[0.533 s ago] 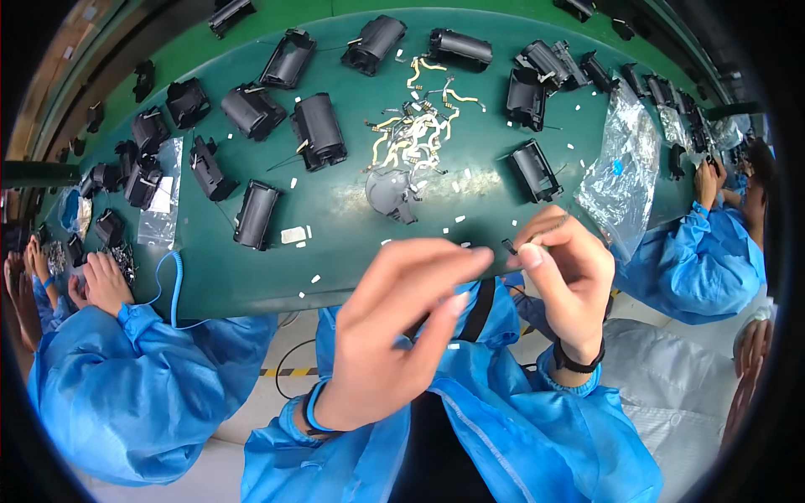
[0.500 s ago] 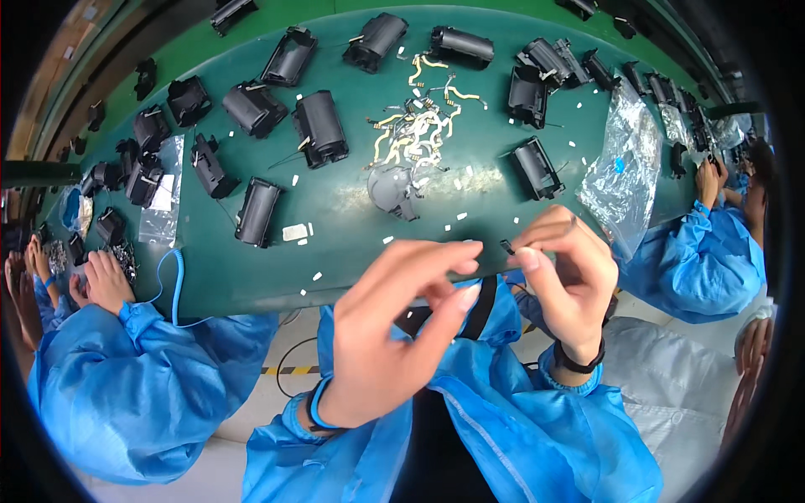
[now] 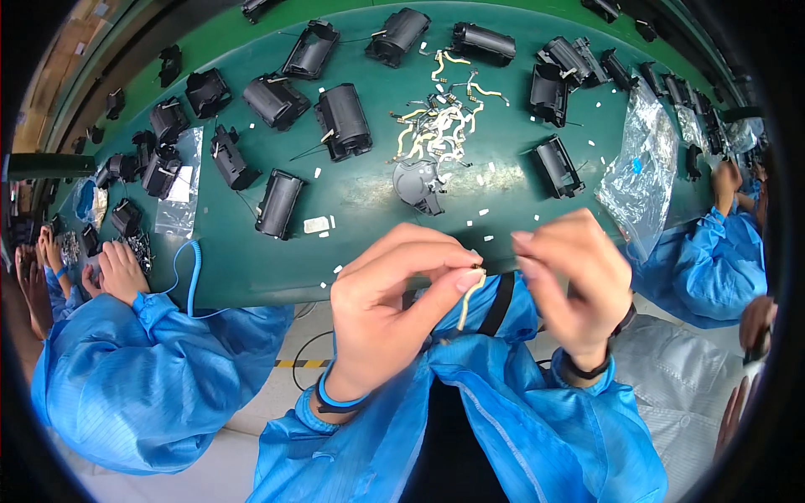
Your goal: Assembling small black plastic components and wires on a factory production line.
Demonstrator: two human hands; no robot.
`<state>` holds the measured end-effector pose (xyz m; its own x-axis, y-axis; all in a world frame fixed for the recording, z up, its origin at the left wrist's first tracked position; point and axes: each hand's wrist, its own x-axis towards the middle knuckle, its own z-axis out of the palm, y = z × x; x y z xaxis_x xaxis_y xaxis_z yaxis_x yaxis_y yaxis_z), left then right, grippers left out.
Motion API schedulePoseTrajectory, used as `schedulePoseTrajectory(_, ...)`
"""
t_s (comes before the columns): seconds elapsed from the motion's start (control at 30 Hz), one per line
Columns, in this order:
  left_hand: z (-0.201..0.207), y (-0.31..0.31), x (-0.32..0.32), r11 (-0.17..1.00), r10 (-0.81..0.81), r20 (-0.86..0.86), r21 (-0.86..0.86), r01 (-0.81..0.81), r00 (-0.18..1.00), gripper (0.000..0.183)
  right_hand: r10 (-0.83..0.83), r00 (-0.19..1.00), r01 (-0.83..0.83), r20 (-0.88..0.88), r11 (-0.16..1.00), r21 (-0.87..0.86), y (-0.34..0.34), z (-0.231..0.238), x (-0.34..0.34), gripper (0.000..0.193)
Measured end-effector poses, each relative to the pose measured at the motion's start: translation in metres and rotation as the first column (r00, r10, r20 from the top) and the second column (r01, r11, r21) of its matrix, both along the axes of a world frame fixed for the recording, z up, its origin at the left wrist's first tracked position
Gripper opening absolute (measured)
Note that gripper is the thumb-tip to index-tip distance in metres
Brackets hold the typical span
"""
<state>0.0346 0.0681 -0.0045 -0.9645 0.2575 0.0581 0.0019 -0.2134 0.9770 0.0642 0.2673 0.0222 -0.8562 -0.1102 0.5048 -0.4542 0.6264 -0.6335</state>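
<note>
In front of my body, my left hand (image 3: pixel 402 293) pinches one end of a thin cream flex cable (image 3: pixel 472 302) between thumb and forefinger; the strip hangs down from the fingertips. A tiny dark end shows at the top of the pinch. Just to the right, my right hand (image 3: pixel 574 289) is raised with its fingers bent. Thumb and forefinger are slightly apart, and I see nothing between them. Beyond both hands, a pile of similar cream flex cables (image 3: pixel 440 126) lies on the green table (image 3: pixel 377 243), with a rounded dark grey plastic part (image 3: pixel 417 186) at its near side.
Several black plastic housings (image 3: pixel 344 121) stand around the table. Small white bits (image 3: pixel 317 225) are scattered about. Clear plastic bags (image 3: pixel 641 168) lie at right and left. A coiled blue cord (image 3: pixel 195 272) hangs near the left co-worker's sleeve (image 3: pixel 151 369). Another co-worker's sleeve (image 3: pixel 713 268) is at right.
My left hand has closed its fingertips on the flex cable, which now hangs from it. The small dark piece formerly at my right fingertips no longer shows there; those fingers have parted.
</note>
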Motion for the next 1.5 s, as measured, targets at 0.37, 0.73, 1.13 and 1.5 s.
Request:
schedulePoseTrajectory(0.37,0.006,-0.023,-0.013,0.961,-0.205,-0.277,-0.237,0.14,0.939,0.03,0.452,0.75,-0.139,0.482,0.821,-0.554,0.007,-0.002,-0.008,0.006)
schedulePoseTrajectory(0.73,0.005,-0.019,-0.058,0.637,-0.321,-0.393,-0.762,-0.111,0.862,0.044,0.309,0.826,0.158,0.472,0.677,-0.719,0.028,-0.013,-0.01,0.006)
schedulePoseTrajectory(1.13,0.005,-0.008,-0.004,0.656,-0.115,-0.731,-0.564,-0.501,0.672,0.046,0.387,0.919,-0.336,-0.077,0.665,-0.667,-0.025,-0.024,-0.03,0.009)
schedulePoseTrajectory(1.5,0.001,-0.034,0.004,0.89,-0.351,0.34,0.412,0.198,0.872,0.07,0.537,0.842,-0.367,0.053,0.643,-0.672,-0.007,-0.013,-0.051,0.006)
